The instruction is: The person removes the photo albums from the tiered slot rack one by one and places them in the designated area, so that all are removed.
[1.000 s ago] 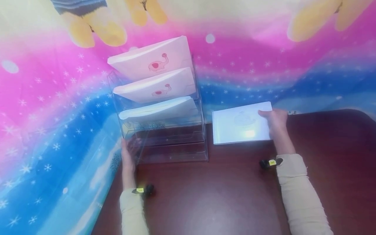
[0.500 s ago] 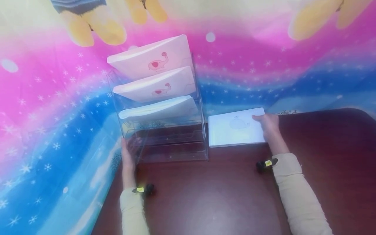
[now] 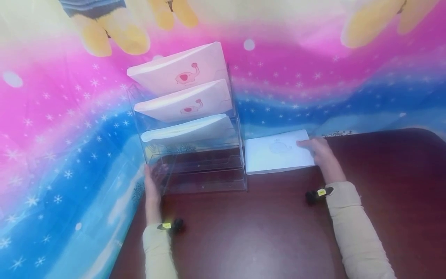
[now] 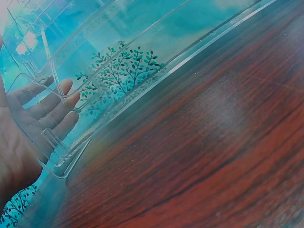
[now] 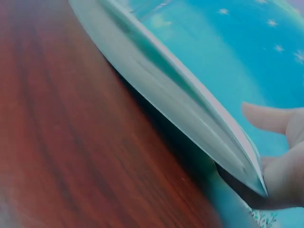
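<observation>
While the left hand (image 3: 153, 181) rests, fingers loose, against the clear rack (image 3: 202, 169), maybe to steady it, the right hand (image 3: 319, 150) pinches the white packet (image 3: 278, 155) by one end, just beside the rack.

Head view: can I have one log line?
left hand: at clear rack | right hand: holds white packet beside rack | upper rack: three packets

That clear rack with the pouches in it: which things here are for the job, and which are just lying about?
For the job, I think:
whale pouch, held by the right hand
clear rack, left hand at its side
three pouches in the rack

Just around:
patterned backdrop behind
black wrist gadgets
table, only underneath
</observation>
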`<state>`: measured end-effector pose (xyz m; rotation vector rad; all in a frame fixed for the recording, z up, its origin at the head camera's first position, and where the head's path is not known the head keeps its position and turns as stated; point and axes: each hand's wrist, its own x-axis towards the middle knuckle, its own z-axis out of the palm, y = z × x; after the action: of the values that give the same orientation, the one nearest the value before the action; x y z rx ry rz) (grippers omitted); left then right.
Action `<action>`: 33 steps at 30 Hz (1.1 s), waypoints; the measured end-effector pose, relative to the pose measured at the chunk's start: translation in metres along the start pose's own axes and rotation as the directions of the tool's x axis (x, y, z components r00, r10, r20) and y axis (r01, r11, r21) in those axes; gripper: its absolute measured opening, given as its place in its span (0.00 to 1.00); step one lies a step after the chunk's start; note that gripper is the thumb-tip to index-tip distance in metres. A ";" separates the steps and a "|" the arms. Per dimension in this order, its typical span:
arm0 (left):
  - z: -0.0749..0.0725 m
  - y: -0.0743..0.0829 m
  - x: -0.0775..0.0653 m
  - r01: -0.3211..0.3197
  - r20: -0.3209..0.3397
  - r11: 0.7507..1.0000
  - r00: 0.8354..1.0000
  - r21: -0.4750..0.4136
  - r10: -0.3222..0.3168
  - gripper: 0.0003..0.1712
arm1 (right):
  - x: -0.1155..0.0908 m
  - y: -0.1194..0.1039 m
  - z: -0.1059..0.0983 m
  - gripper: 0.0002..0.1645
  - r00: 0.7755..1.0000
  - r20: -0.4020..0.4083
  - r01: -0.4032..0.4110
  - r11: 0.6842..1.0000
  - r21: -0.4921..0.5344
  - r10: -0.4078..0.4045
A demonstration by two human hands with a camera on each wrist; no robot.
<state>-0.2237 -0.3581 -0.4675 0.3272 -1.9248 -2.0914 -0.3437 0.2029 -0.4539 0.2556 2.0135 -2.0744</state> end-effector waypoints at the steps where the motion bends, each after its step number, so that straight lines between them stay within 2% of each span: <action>1: 0.000 0.000 0.000 -0.002 -0.001 1.000 1.000 0.000 0.002 0.51 | 0.000 0.000 -0.002 0.52 0.999 0.034 0.012 1.000 0.012 -0.012; 4: 0.000 0.000 -0.001 -0.005 -0.006 1.000 1.000 0.006 0.005 0.51 | 0.001 0.001 -0.006 0.46 0.993 0.110 0.034 0.999 0.019 -0.036; 8: -0.002 -0.002 -0.003 0.014 -0.024 0.999 1.000 0.030 -0.013 0.51 | 0.000 0.005 -0.006 0.43 0.986 0.151 0.090 0.989 -0.113 -0.072; 11: -0.003 -0.003 -0.005 0.033 -0.028 0.999 0.999 0.041 -0.032 0.50 | -0.001 0.008 -0.005 0.42 0.981 0.165 0.134 0.976 -0.170 -0.106; 15: -0.004 -0.004 -0.006 0.025 -0.020 0.999 1.000 0.039 -0.024 0.49 | -0.004 0.007 -0.003 0.38 0.984 0.130 0.153 0.951 -0.269 -0.121; 19: -0.004 -0.004 -0.005 0.012 -0.014 0.999 1.000 0.044 -0.011 0.48 | -0.008 0.002 0.002 0.36 0.989 0.049 0.148 0.881 -0.449 -0.141; 22: -0.004 -0.004 -0.004 0.015 -0.011 0.999 1.000 0.041 -0.014 0.48 | -0.011 -0.003 0.006 0.37 0.984 0.010 0.147 0.771 -0.619 -0.180; 26: -0.003 -0.002 -0.005 0.024 -0.010 0.999 1.000 0.040 -0.024 0.49 | -0.013 -0.008 0.008 0.39 0.980 0.028 0.152 0.642 -0.751 -0.199; 31: -0.001 -0.001 -0.005 0.015 -0.014 0.999 1.000 0.047 -0.014 0.50 | -0.015 -0.010 0.004 0.45 0.981 0.066 0.162 0.583 -0.797 -0.182; 33: 0.000 -0.001 -0.005 0.012 -0.009 0.999 1.000 0.034 -0.012 0.50 | -0.016 -0.010 0.002 0.47 0.982 0.076 0.161 0.573 -0.804 -0.170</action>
<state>-0.2193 -0.3568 -0.4685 0.3547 -1.9598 -2.0636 -0.3316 0.2018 -0.4394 -0.1118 2.8213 -0.9840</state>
